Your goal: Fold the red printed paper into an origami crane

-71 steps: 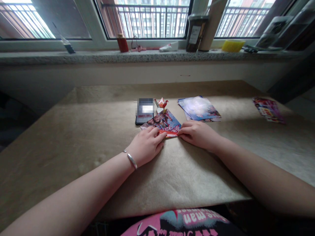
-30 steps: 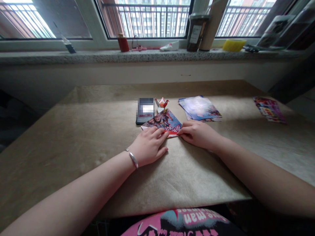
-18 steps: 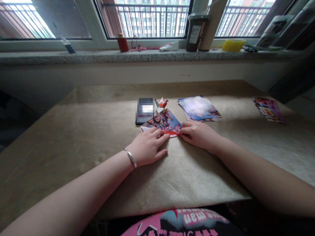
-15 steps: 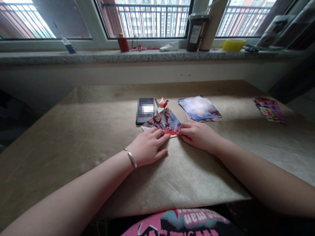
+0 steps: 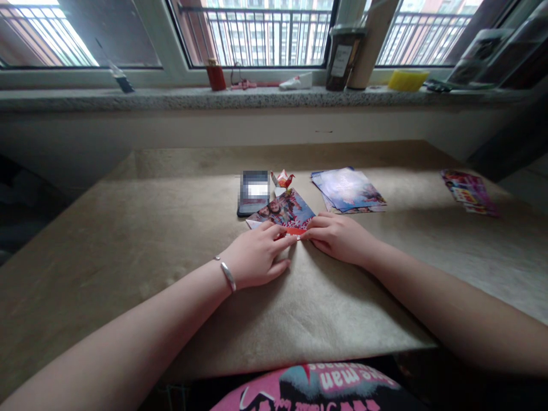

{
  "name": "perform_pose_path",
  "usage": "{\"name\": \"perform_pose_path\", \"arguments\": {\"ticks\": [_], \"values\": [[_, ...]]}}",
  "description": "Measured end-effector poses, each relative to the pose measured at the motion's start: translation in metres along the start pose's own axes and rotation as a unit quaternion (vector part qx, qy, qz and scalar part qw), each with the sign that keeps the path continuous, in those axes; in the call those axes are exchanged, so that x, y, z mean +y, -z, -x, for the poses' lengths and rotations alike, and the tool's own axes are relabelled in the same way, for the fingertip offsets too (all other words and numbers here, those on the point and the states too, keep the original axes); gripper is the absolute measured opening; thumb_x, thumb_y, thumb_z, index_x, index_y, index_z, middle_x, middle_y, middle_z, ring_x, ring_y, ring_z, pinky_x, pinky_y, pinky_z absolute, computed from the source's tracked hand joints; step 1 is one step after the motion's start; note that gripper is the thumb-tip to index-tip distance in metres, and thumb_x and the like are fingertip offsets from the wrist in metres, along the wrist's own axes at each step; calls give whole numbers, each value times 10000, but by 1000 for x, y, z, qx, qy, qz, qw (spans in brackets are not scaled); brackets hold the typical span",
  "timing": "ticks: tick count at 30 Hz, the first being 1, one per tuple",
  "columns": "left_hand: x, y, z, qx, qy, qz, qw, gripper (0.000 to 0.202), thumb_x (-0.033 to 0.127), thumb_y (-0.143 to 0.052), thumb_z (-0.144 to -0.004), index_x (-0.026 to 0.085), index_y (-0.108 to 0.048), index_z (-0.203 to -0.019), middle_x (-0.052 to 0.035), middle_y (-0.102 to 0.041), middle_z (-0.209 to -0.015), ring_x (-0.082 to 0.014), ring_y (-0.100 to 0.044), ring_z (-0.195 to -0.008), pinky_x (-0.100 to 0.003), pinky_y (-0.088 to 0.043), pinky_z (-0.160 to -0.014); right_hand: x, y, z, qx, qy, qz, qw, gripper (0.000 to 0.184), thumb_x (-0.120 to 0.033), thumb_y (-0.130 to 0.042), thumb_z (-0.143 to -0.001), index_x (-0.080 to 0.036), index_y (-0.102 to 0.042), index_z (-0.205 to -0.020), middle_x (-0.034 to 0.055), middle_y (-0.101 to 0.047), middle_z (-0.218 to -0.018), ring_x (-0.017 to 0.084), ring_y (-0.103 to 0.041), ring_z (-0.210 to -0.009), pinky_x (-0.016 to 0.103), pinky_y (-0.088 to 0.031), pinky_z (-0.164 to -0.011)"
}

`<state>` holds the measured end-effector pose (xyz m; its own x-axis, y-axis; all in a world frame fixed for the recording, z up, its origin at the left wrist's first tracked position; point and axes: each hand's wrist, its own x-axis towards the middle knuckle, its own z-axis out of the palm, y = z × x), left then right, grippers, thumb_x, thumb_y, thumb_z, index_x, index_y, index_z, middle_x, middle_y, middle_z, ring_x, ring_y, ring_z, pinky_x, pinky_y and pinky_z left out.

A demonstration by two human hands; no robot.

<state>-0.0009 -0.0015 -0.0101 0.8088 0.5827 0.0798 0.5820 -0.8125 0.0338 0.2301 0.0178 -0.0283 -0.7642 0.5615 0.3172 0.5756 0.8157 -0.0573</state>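
A sheet of printed origami paper (image 5: 295, 206), folded into a roughly triangular shape, lies on the table with a red and white strip along its near edge. On the left part of that near edge rests my left hand (image 5: 259, 257), fingers extended and thumb apart on the tabletop. My right hand (image 5: 338, 237) has its fingers drawn together on the right end of the strip. Fingertips of both hands almost meet there and cover part of the fold. Just behind the paper stands a small red and white folded paper figure (image 5: 282, 180).
A phone (image 5: 252, 197), its screen blurred out, lies left of the figure. Printed square sheets (image 5: 349, 188) are stacked to the right, with colourful cards (image 5: 468, 191) farther right. The windowsill (image 5: 171, 100) holds a red container (image 5: 216, 77), a dark jar (image 5: 342, 60) and a yellow sponge-like block (image 5: 407, 81).
My right hand has slid slightly left along the paper's near edge, closer to my left fingertips. The left hand stays nearly in place on the paper.
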Motion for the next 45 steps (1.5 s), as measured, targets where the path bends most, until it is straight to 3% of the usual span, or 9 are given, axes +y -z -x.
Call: {"name": "perform_pose_path", "arguments": {"ticks": [23,34,45], "values": [[1,0,-1,4,-3,-26,1000,403,352,-443,-876,179,-500,-1235,-115,-529,-1086,-242,-475,-1003,-392,-441,-876,0,1,0,1,32,34,999,252,-200,-436,-889,-229,-673,-970,45,-661,-922,169,-534,-852,270,-408,-709],[1,0,0,0,-2,-30,1000,388,349,-444,-875,193,-505,-1226,-106,-525,-1101,-239,-473,-1007,-394,-440,-880,1,11,-3,-9,33,65,997,262,-247,-444,-899,-245,-705,-878,44,-656,-836,160,-518,-786,270,-369,-672],[-1,-1,1,-1,-4,-28,1000,396,362,-436,-880,190,-495,-1232,-108,-524,-1117,-243,-468,-1020,-390,-442,-877,9,17,4,-36,31,73,996,221,-192,-483,-860,-247,-696,-881,6,-679,-893,123,-569,-709,255,-358,-620]]}}
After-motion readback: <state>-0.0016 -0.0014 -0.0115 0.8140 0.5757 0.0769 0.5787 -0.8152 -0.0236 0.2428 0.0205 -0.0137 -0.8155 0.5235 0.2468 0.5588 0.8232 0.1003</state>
